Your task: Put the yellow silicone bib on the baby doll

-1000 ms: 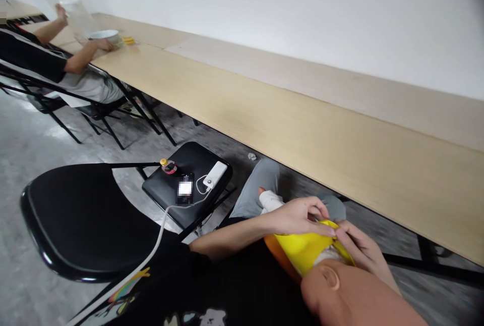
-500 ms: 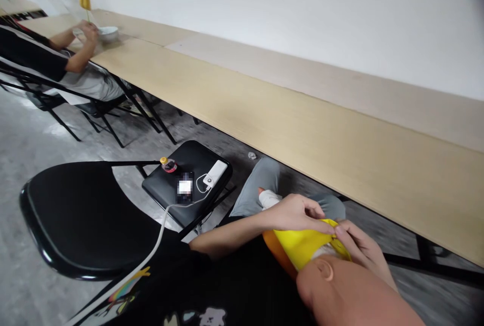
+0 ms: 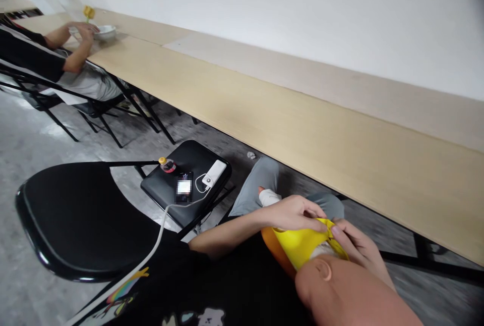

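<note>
A baby doll lies in my lap; its bare head (image 3: 348, 293) with one ear fills the lower right. Round its neck sits a yellow bib (image 3: 300, 245) with an orange edge. My left hand (image 3: 297, 213) comes in from the left and pinches the bib's upper edge with closed fingers. My right hand (image 3: 357, 245) pinches the same strap from the right, fingers pressed together. The two hands nearly touch at the bib's top. The doll's white-socked foot (image 3: 269, 197) shows behind my left hand.
A long wooden table (image 3: 302, 129) runs along the white wall. To my left stands a black folding chair (image 3: 79, 215); another chair (image 3: 189, 184) holds a phone, a white power bank (image 3: 214, 172) and a small bottle (image 3: 166, 164). Another person (image 3: 56, 63) sits far left by a bowl (image 3: 105, 31).
My hands stay pinched on the bib and shift slightly left. At the far end the other person has lowered their arms to the table beside the bowl.
</note>
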Tool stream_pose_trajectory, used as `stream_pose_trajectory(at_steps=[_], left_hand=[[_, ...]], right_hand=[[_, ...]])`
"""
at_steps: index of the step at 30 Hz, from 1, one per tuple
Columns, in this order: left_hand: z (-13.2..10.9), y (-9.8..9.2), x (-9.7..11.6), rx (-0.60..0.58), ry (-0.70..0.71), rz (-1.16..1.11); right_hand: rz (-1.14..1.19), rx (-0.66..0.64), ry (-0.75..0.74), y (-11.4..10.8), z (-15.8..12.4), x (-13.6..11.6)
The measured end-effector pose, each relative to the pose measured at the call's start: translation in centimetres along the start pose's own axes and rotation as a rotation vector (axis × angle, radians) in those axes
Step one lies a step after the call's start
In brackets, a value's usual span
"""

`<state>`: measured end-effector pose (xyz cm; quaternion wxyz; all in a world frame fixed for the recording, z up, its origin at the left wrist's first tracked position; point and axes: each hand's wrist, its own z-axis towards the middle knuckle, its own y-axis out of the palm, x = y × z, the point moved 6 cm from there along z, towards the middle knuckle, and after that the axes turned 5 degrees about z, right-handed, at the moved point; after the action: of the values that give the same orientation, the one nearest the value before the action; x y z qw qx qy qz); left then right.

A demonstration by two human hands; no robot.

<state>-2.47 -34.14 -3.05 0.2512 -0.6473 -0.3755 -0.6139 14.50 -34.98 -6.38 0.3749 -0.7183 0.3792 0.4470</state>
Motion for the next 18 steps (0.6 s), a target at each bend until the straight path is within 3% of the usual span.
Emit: stream_pose_trajectory(at_steps=[13,18], left_hand=[[-0.2,0.0,0.3,-0.029,-0.012,-0.085],[-0.7,0.5,1.2,-0.062,-0.009,0.207]], right_hand=[[0.162,0.156,0.052,-0.2,-1.3,-1.4],[0.237,0.183,-0.112,0.7,-1.3,-3.5]])
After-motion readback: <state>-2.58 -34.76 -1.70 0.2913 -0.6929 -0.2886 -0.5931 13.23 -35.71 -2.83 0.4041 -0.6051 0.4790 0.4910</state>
